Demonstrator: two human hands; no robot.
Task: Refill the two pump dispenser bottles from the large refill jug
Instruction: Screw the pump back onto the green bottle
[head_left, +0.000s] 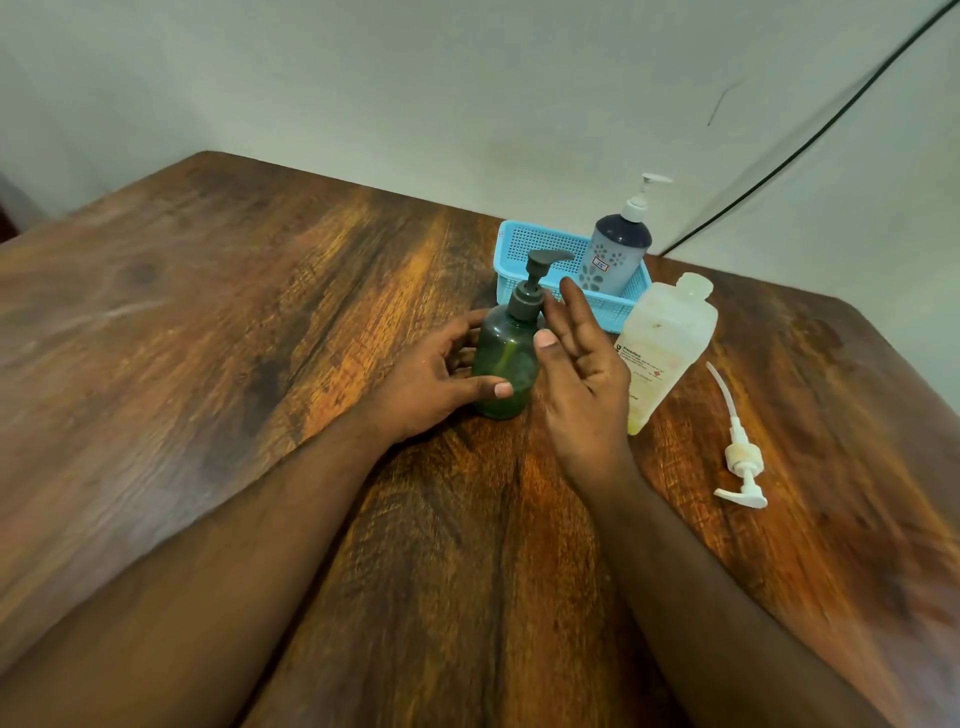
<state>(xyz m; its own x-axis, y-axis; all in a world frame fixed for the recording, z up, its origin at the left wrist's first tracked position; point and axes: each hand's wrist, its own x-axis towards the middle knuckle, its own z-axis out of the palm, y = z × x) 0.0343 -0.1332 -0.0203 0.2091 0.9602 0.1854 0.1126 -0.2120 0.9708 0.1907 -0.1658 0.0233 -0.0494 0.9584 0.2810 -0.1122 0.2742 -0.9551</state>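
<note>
Both forearms are stretched across the wooden table (208, 312). Left hand (431, 379) is wrapped around the green pump bottle (501, 364); right hand (582, 379) is held open beside it, fingers spread, with the refill jug (665, 343) just beyond.

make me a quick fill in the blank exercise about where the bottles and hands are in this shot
1. The left hand grips the ____ pump bottle standing on the wooden table.
2. The floral pump bottle stands inside the blue ____.
3. The refill jug has ____ cap on its mouth.
4. The loose white pump lies on the table to the ____ of the jug.

Missing words: green; basket; no; right
</note>
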